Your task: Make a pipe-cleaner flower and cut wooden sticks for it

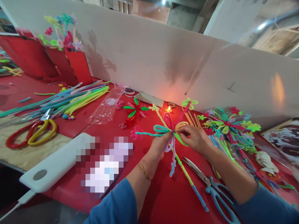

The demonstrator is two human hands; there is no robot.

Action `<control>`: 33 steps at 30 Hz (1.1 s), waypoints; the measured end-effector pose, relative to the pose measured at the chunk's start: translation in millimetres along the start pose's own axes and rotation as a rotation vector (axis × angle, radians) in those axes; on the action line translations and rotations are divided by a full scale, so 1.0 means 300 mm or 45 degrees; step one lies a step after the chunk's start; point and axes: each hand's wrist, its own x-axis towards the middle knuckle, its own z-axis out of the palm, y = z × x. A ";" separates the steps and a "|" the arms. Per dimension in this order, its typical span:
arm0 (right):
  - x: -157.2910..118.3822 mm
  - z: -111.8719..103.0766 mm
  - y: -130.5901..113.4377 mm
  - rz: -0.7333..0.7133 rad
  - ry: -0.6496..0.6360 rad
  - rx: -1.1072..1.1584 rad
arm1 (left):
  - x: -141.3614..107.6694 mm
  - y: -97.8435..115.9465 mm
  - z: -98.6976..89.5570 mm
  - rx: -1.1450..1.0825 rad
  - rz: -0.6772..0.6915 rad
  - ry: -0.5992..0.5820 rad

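Note:
Both hands meet at the centre of a pipe-cleaner flower [172, 122] with pink, turquoise, yellow, green and lilac loops. My left hand [161, 143] grips it from the left, fingers closed around its middle. From the right, my right hand [195, 137] pinches at the same centre. Long twisted stems spread outward: a turquoise one with a pink blossom [137, 133], a magenta one with a green blossom [190, 104], and a yellow-green one ending in blue [200, 198] pointing down. Blue-handled scissors [208, 182] lie partly spread beneath my right forearm.
A small flame [169, 109] burns behind the flower. Colourful pipe cleaners [88, 96], red-and-yellow scissors [32, 133], a white device [56, 161] and a blurred rectangular item [107, 169] lie left. A finished flower cluster [230, 124] lies right. The pale wall [140, 59] stands behind.

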 end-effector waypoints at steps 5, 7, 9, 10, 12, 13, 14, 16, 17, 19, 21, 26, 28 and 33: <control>-0.005 -0.008 -0.003 0.009 -0.008 -0.032 | -0.002 -0.007 -0.001 -0.015 -0.031 0.012; -0.008 -0.011 -0.004 0.013 -0.004 -0.031 | -0.002 -0.009 -0.002 -0.013 -0.036 -0.002; -0.009 -0.013 -0.006 0.012 -0.001 -0.037 | -0.002 -0.010 -0.003 -0.011 -0.045 -0.005; -0.009 -0.014 -0.008 0.009 -0.003 -0.043 | -0.002 -0.010 -0.003 -0.010 -0.047 -0.004; -0.007 -0.016 -0.010 -0.004 -0.007 -0.059 | -0.002 -0.010 -0.002 -0.015 -0.049 0.007; -0.006 -0.017 -0.011 -0.008 -0.009 -0.063 | -0.002 -0.009 -0.002 -0.020 -0.051 0.011; -0.006 -0.018 -0.011 -0.009 -0.012 -0.065 | -0.002 -0.010 -0.002 -0.024 -0.052 0.013; -0.005 -0.019 -0.012 0.002 -0.013 -0.064 | -0.002 -0.010 -0.002 -0.030 -0.052 0.019; -0.005 -0.019 -0.012 0.007 -0.014 -0.064 | -0.002 -0.009 -0.002 -0.031 -0.049 0.020; -0.006 -0.020 -0.013 -0.001 -0.010 -0.068 | -0.003 -0.008 -0.002 -0.031 -0.044 0.007; -0.007 -0.020 -0.013 -0.025 0.001 -0.067 | -0.005 -0.005 -0.002 -0.034 -0.044 -0.007; -0.010 -0.020 -0.009 -0.054 -0.004 -0.059 | -0.009 0.001 0.002 -0.067 -0.056 -0.025; -0.012 -0.019 -0.006 -0.058 -0.014 -0.067 | -0.009 0.002 0.003 -0.076 -0.068 -0.013; -0.019 -0.027 0.000 -0.063 -0.029 -0.098 | -0.005 0.015 -0.003 -0.099 -0.087 0.075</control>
